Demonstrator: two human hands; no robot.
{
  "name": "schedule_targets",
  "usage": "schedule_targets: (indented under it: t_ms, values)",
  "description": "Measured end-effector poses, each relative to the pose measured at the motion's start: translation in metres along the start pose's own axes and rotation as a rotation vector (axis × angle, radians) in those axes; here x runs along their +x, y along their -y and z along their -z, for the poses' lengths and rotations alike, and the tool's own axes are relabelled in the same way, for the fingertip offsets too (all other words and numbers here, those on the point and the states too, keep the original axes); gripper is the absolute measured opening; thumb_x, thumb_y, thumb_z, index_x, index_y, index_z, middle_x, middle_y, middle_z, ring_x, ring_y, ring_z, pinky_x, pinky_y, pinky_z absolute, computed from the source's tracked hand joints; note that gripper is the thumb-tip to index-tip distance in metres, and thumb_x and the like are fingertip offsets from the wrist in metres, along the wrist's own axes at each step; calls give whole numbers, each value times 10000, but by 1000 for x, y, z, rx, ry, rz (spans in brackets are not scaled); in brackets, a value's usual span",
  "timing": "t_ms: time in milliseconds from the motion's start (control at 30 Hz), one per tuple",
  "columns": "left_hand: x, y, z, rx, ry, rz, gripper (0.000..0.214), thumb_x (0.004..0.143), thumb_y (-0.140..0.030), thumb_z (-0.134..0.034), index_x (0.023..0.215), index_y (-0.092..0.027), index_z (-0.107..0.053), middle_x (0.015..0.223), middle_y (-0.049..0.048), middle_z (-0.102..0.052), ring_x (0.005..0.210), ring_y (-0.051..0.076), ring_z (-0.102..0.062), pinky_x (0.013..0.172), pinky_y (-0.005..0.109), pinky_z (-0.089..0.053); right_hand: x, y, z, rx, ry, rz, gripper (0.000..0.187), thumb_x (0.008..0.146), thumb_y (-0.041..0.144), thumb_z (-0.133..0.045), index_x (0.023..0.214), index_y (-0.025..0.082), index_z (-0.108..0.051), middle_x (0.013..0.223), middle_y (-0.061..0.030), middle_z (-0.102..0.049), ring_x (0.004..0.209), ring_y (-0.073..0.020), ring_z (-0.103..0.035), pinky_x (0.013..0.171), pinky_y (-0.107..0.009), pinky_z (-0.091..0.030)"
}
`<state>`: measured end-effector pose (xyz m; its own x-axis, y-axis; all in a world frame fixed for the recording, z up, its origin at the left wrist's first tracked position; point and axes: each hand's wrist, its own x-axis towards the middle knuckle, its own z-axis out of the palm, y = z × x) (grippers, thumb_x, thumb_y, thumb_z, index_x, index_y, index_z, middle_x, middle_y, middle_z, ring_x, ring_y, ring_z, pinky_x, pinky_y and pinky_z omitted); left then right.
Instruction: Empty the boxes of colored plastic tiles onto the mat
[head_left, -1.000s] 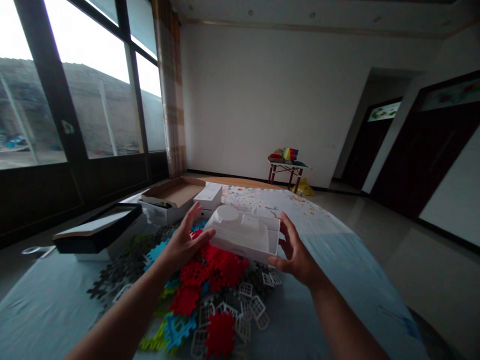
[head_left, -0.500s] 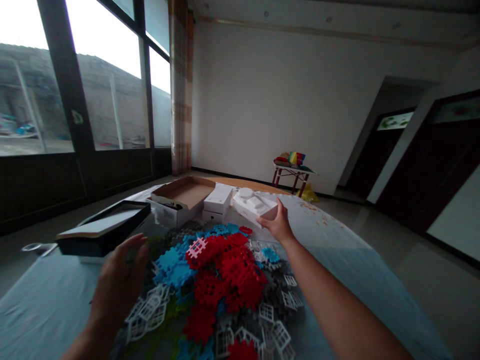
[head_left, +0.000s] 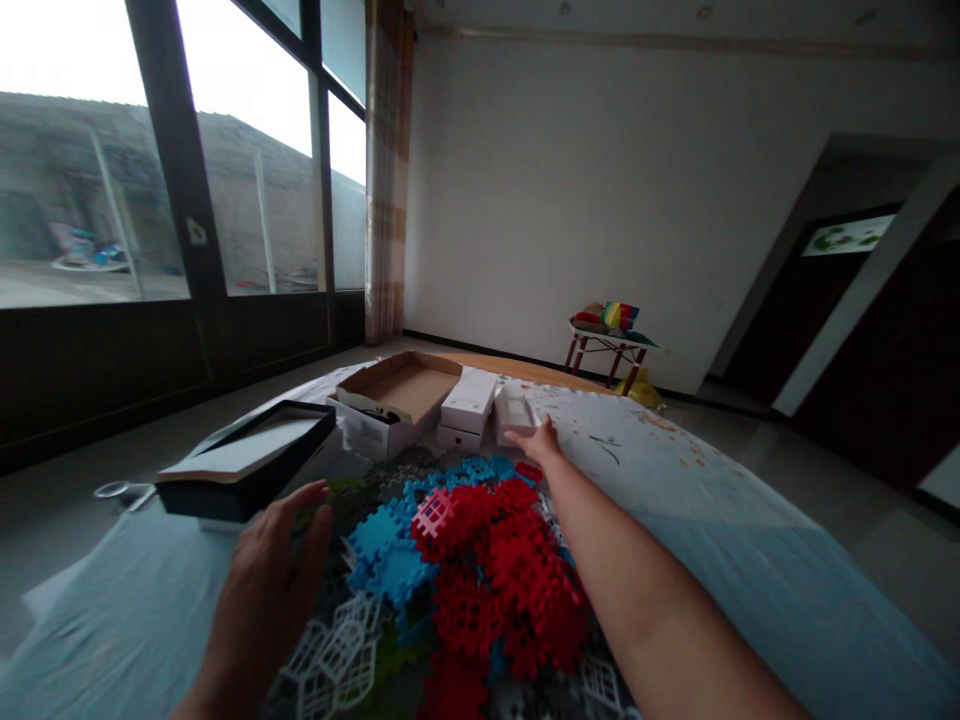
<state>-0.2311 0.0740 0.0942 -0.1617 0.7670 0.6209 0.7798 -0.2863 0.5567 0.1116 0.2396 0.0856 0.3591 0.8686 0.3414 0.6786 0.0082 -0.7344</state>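
Observation:
My right hand (head_left: 538, 441) grips the near right corner of a small white box (head_left: 514, 404), thumb across its front and fingers at its right side. This box has a moulded white inside and sits close beside a stack of closed white boxes (head_left: 470, 398). My left hand (head_left: 281, 560) is open above the left side of the pile and holds nothing, its fingers stretched forward. Between my arms lies a heap of plastic interlocking pieces: red pieces (head_left: 517, 560), blue pieces (head_left: 390, 550), a pink piece (head_left: 434, 513) and white lattice pieces (head_left: 341, 645).
A black box (head_left: 225, 495) with a pale panel stands on the left of the cloth-covered table (head_left: 697, 540). Behind it is an open cardboard-lined box (head_left: 409, 385). A small side table (head_left: 611, 340) with colourful items stands by the far wall.
My right hand has moved the small white box left, against the white stack, and it is now lower and straighter. The view has turned slightly left. My left hand remains open.

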Motion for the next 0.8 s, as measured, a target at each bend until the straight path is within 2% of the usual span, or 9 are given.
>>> schedule_targets:
  t_ms: [67,167,267,367,467,567,633,700,800]
  values:
    - [0,0,1,-18,33,16,391,814,-498,-373,1053,-223,-516,1055,78,-591,968,238,-561,893,388,-418,0,1,0,-2,107,43,840,574,368,-691,1274,96,-316,1197,-187,-499,1109,-291,-492,899,-404,-405]
    - [1,1,1,-17,78,50,402,807,-514,-372,1034,-223,-532,1048,78,-591,952,234,-568,863,365,-436,-7,4,11,-26,135,91,699,639,314,-647,1242,79,-383,1205,-176,-517,1124,-265,-491,931,-374,-386]
    - [3,6,-3,-13,119,44,425,798,-528,-374,1034,-219,-549,1061,83,-587,959,229,-567,859,354,-445,-27,9,29,-50,167,130,550,703,285,-591,1198,84,-462,1205,-166,-533,1115,-246,-504,942,-362,-379]
    - [4,12,-11,0,192,23,481,783,-550,-381,1071,-209,-560,1133,89,-568,1034,234,-541,919,370,-423,-62,22,45,-69,372,297,467,726,369,-593,1127,133,-556,1123,-111,-603,1054,-219,-547,924,-333,-400]
    - [1,12,-20,78,286,-10,523,777,-554,-385,1126,-207,-563,1225,97,-528,1125,252,-488,974,413,-381,-100,40,55,-135,600,500,628,665,584,-602,1150,187,-565,1183,-96,-574,1127,-261,-486,971,-385,-355]
    - [-5,0,-23,190,340,-63,502,788,-536,-381,1155,-245,-562,1286,82,-492,1197,274,-421,1001,469,-328,-129,53,63,-212,702,533,888,548,701,-612,1264,195,-473,1300,-119,-477,1202,-315,-400,1008,-433,-298]
    - [-10,-11,-23,250,357,-77,497,788,-543,-382,1160,-267,-562,1298,66,-487,1224,283,-386,1013,500,-283,-141,56,67,-261,728,520,980,508,729,-610,1304,187,-427,1354,-133,-412,1237,-343,-345,1024,-462,-259]
    - [-15,-22,-23,289,355,-98,498,776,-563,-394,1143,-280,-574,1287,56,-502,1234,285,-372,1023,520,-238,-147,54,74,-307,734,519,960,516,726,-604,1294,188,-440,1362,-135,-400,1244,-354,-328,1023,-483,-240]
    - [-21,-36,-24,298,322,-153,454,765,-567,-424,1087,-306,-609,1252,50,-536,1218,279,-390,1031,528,-186,-151,48,86,-378,704,537,829,567,674,-607,1234,192,-507,1306,-129,-467,1211,-340,-370,1006,-486,-253]
